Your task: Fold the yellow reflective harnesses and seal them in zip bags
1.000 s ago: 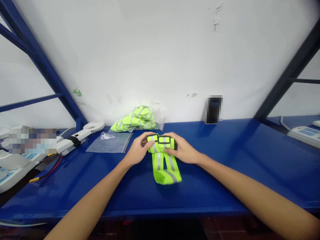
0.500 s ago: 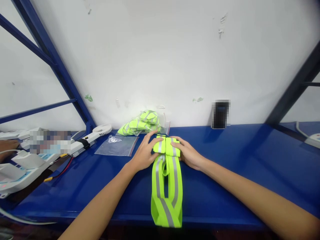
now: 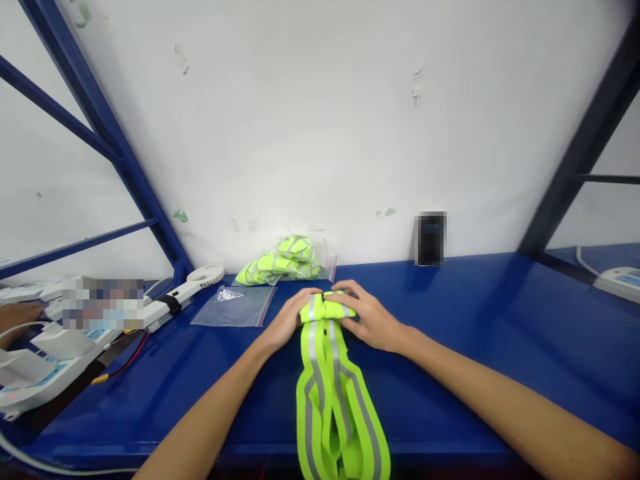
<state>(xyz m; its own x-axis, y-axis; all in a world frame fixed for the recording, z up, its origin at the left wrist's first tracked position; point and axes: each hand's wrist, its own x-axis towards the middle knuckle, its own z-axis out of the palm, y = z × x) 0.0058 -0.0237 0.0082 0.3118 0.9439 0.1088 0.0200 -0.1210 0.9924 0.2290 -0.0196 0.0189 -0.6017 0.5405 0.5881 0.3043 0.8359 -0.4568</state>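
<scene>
My left hand grips the left end of a folded bundle at the top of a neon yellow-green reflective safety strap with grey stripes. My right hand holds the bundle's right side, thumb and fingers bent around it. Below the hands, the strap's long loops hang down over the blue table's front edge and run out of the bottom of the view. Part of the bundle is hidden behind my fingers. Behind it, a clear bag filled with similar yellow-green straps lies against the wall.
A flat clear zip bag lies left of the hands on the blue table. Further left are a white handheld fan and a power strip with cables. Another person's hand shows at the left edge. A dark upright object leans at the back.
The folded top has been pressed narrower and turned between my hands. The hanging loops have spread wider and reach lower. The view has shifted slightly.
</scene>
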